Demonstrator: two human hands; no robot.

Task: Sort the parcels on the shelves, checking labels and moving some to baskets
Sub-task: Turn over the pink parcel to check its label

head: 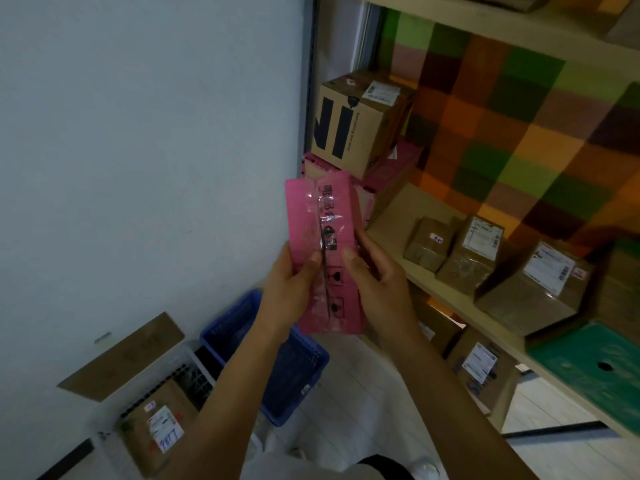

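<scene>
Here, a flat pink parcel (323, 254) is held upright at the middle of the view, in the air in front of the shelf (391, 216). Its lower half is gripped by both hands: the left hand (287, 289) is closed on the left edge with the thumb pressed on the printed face, and the right hand (374, 271) is closed on the right edge, thumb in front and fingers curled behind. A seam of clear tape is seen running down the face.

At 6 o'clock from the parcel, a blue basket (228, 323) is set on the floor. At 7 o'clock, a white basket (194, 368) is seen with a labelled cardboard parcel (156, 431) in it. At 1 o'clock, a printed cardboard box (349, 129) is stacked on a pink box (391, 168). At 3 o'clock, three taped brown parcels (474, 254) are lined up along the shelf, with a checked cloth (519, 133) hung behind.
</scene>
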